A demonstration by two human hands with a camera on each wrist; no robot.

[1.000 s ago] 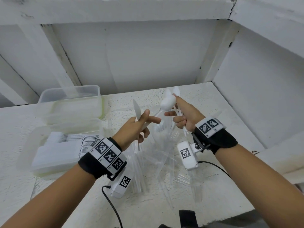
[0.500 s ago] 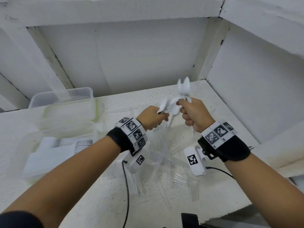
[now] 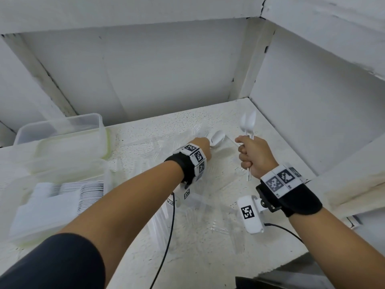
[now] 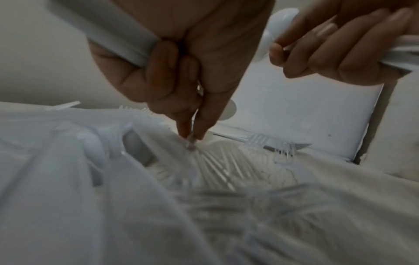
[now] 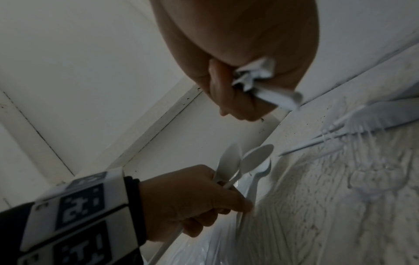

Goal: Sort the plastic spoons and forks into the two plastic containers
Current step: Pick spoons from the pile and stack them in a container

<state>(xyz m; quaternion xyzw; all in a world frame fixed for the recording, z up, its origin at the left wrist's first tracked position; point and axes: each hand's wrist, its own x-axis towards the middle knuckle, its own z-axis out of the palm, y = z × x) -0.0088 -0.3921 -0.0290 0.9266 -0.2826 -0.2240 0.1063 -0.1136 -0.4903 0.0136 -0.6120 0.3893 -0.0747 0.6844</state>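
White table [image 3: 208, 257], two containers [image 3: 62, 130], two hands [image 3: 253, 155]

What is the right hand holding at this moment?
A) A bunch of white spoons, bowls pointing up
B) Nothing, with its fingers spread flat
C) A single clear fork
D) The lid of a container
A: the right hand is fisted round the handles of several white spoons, whose bowls stick up above the fist.
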